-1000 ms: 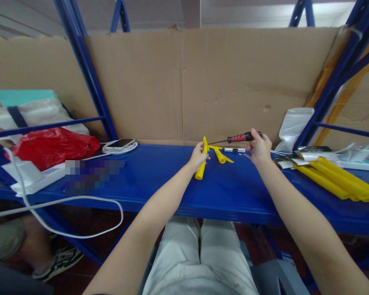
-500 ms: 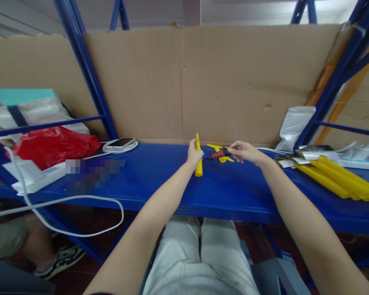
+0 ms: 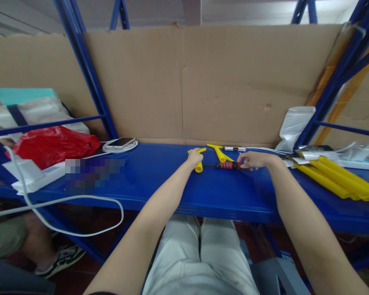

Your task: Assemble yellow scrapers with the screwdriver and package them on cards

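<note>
Our left hand [image 3: 195, 157] is closed around a yellow T-shaped piece [image 3: 199, 167], the bar showing above the fingers and the round end of the stem below them, over the blue bench [image 3: 160, 176]. Our right hand [image 3: 248, 160] has its fingers partly curled, their tips at the butt end of a red-and-black screwdriver [image 3: 226, 165]; we cannot tell whether they grip it. The screwdriver lies roughly level, low over the bench, its thin shaft pointing left toward the piece we hold. Just behind the handle we see a second yellow piece [image 3: 220, 155] on the bench, and near that a small white-and-black item [image 3: 234, 149]. Well off to our right sit several long yellow tubes [image 3: 335, 180], side by side; to our left, a phone [image 3: 122, 142] rests on a coiled white cable [image 3: 119, 150], with a red bag [image 3: 55, 145] farther left. Cardboard [image 3: 135, 82] stands upright along the back.
</note>
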Demonstrator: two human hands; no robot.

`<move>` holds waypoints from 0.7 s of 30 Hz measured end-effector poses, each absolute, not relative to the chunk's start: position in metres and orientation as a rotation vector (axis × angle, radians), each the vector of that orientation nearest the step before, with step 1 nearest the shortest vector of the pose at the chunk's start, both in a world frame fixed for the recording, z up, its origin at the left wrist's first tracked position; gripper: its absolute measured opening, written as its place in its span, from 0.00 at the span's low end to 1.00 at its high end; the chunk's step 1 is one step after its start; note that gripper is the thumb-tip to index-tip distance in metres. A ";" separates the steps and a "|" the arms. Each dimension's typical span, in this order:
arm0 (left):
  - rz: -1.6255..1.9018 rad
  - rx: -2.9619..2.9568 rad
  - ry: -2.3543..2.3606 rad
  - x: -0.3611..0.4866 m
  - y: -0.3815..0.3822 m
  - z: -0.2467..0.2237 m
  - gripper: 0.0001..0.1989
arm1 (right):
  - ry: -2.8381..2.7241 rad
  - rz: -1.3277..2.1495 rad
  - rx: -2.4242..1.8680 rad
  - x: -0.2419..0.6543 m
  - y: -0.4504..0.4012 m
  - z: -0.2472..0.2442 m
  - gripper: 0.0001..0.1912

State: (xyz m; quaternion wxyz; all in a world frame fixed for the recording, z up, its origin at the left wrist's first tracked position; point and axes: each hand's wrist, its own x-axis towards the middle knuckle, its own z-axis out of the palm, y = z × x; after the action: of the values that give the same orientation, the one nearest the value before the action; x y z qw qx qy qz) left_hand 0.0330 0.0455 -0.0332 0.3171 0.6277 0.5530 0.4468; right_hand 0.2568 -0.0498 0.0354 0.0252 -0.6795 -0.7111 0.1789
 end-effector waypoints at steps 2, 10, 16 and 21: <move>1.093 1.680 1.502 0.033 0.042 -0.032 0.30 | -2.169 0.545 -2.143 0.263 -0.049 0.037 0.13; 1.065 1.725 1.468 0.032 0.039 -0.025 0.27 | -1.836 0.099 -2.331 0.291 -0.026 0.030 0.15; 1.188 1.686 1.491 0.031 0.037 -0.022 0.24 | -1.837 -0.098 -2.386 0.297 0.020 0.020 0.18; 1.415 1.588 1.433 0.032 0.032 -0.016 0.20 | -1.829 0.040 -2.248 0.302 0.055 0.012 0.17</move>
State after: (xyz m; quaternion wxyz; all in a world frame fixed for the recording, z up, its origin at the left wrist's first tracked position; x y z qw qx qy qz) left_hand 0.0317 0.0315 -0.0160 0.2846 0.5935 0.5358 0.5289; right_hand 0.3025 0.0549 0.0117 0.1215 -0.7698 -0.6264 0.0136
